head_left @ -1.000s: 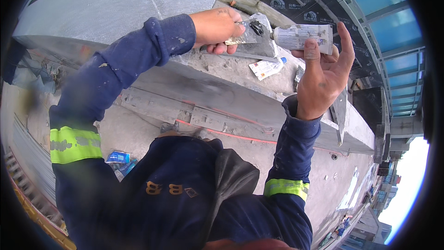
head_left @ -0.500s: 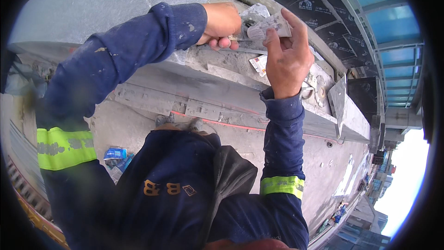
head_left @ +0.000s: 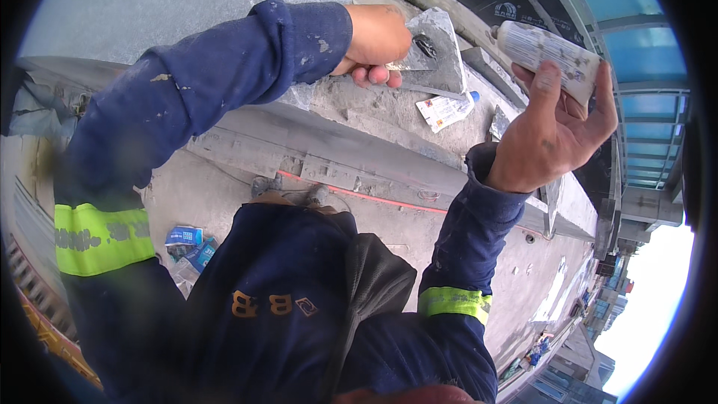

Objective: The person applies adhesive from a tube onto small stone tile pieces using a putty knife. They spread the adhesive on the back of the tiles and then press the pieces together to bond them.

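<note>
Gripping the tube (head_left: 550,54), the right hand (head_left: 561,116) holds it beyond the right edge of the slab (head_left: 451,60), long axis slanting down rightward; the left hand (head_left: 380,41), nearer the slab, clasps a blade (head_left: 416,62).

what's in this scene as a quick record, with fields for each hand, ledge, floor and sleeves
left hand: holds a flat blade bearing a dark blob
right hand: holds a white tube, tilted
ledge: blue-capped tube lying flat, grey stone piece
floor: blue packets
sleeves: navy, yellow-green bands
</note>
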The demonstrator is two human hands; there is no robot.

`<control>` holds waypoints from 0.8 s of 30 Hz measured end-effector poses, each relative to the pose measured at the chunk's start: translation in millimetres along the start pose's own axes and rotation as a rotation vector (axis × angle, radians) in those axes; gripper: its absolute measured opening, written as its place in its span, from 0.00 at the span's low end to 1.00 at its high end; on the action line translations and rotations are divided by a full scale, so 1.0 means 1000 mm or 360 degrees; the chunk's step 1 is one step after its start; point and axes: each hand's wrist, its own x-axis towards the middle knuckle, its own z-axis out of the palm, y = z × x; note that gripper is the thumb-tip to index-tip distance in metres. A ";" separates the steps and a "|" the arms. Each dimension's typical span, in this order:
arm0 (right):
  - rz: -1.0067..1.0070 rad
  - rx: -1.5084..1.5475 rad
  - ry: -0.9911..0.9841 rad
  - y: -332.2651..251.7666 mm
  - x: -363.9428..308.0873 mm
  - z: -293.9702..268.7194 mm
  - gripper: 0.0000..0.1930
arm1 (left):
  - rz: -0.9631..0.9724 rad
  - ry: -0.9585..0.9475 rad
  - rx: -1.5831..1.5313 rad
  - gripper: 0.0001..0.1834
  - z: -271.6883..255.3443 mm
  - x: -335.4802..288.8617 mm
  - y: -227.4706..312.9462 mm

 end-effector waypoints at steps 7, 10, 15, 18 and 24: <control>0.0165 -0.0444 -0.0537 0.027 -0.012 0.001 0.24 | 0.0019 -0.0021 -0.0031 0.33 0.000 0.000 0.000; 0.0311 -0.0248 -0.0353 0.039 -0.010 -0.005 0.26 | 0.0035 -0.0011 0.0046 0.34 0.000 0.000 0.001; 0.0685 -0.0123 -0.0419 0.041 -0.007 -0.009 0.27 | 0.0051 -0.0025 0.0018 0.34 -0.001 0.001 0.001; 0.0756 -0.0179 -0.0553 0.039 -0.010 -0.008 0.29 | 0.0063 -0.0024 0.0035 0.34 -0.001 0.002 0.000; 0.0865 -0.0094 -0.0735 0.046 -0.016 -0.009 0.26 | 0.0098 -0.0021 0.0110 0.33 -0.001 0.003 -0.002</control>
